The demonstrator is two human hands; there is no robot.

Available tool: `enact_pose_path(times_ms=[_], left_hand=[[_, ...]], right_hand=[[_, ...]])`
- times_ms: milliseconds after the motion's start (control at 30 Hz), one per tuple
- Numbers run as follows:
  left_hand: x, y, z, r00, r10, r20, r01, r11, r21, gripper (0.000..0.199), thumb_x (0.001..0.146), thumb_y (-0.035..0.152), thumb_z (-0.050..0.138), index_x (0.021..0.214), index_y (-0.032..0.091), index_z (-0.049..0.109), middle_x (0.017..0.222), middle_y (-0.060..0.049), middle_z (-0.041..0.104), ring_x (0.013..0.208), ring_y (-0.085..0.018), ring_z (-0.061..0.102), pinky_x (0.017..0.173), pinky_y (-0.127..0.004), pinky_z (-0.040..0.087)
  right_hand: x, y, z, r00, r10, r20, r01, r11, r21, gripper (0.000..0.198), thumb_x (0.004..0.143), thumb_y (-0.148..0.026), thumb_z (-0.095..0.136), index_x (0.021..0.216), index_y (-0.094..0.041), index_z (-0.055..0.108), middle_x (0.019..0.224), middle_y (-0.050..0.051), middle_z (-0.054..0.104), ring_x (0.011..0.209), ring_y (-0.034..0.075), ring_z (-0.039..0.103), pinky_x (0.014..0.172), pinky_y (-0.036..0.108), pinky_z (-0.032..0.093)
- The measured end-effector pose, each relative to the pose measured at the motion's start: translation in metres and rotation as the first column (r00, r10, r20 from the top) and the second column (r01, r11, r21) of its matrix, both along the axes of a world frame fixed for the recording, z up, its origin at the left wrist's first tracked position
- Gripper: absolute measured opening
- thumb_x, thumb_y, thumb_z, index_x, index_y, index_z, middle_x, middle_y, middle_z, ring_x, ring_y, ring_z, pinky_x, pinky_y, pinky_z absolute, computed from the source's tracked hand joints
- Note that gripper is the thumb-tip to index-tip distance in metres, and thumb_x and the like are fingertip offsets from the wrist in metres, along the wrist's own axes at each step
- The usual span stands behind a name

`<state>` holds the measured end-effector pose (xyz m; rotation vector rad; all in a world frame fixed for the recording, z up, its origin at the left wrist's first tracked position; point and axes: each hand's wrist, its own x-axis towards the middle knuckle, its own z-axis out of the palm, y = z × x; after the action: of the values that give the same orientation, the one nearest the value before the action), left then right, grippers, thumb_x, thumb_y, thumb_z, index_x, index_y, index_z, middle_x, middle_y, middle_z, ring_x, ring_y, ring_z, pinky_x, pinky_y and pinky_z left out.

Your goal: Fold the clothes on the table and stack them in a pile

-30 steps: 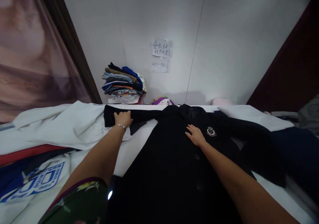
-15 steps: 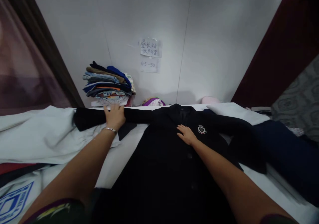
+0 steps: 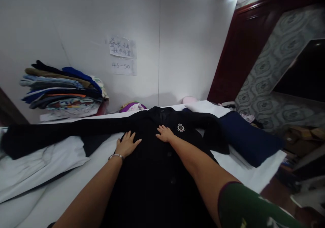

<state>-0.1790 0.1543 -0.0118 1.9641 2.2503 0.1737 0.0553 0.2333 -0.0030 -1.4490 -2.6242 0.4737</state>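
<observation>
A black coat [image 3: 149,174] with a crest badge [image 3: 181,128] on its chest lies spread face up, collar [image 3: 162,111] toward the wall. Its left-hand sleeve [image 3: 63,130] stretches out straight, while the other sleeve [image 3: 215,133] bends down beside the body. My left hand [image 3: 127,145], wearing a bracelet, lies flat with fingers spread on the coat's side below the armpit. On the upper chest, near the front opening, rests my right hand [image 3: 165,134], its fingers stretched out. Neither hand grips the cloth.
Folded clothes [image 3: 63,89] form a stack at the back left. White garments [image 3: 50,163] lie under the stretched sleeve. To the right are a navy folded cloth [image 3: 248,136] and a white one [image 3: 208,108]. Paper signs [image 3: 123,57] hang on the wall [image 3: 188,45].
My left hand has moved from the outstretched sleeve to the side of the coat's body. The right hand stays on the chest. The view has turned to the right.
</observation>
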Motion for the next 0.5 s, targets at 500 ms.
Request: enact_pose_path(times_ms=[500], left_hand=[[-0.005,0.005,-0.003,0.999,-0.014,-0.044,0.021,0.985,0.171,0.076,0.083,0.060,0.032,0.141,0.012,0.044,0.156,-0.018,0.025,0.143,-0.035,0.020,0.108,-0.058,0.024]], right_hand=[[0.263,-0.081,0.039,0.726,-0.324,-0.607,0.652,0.607,0.456,0.049,0.083,-0.029,0.054,0.130,-0.014,0.055,0.145,0.015,0.045,0.139,0.027,0.033,0.113,0.048,0.027]])
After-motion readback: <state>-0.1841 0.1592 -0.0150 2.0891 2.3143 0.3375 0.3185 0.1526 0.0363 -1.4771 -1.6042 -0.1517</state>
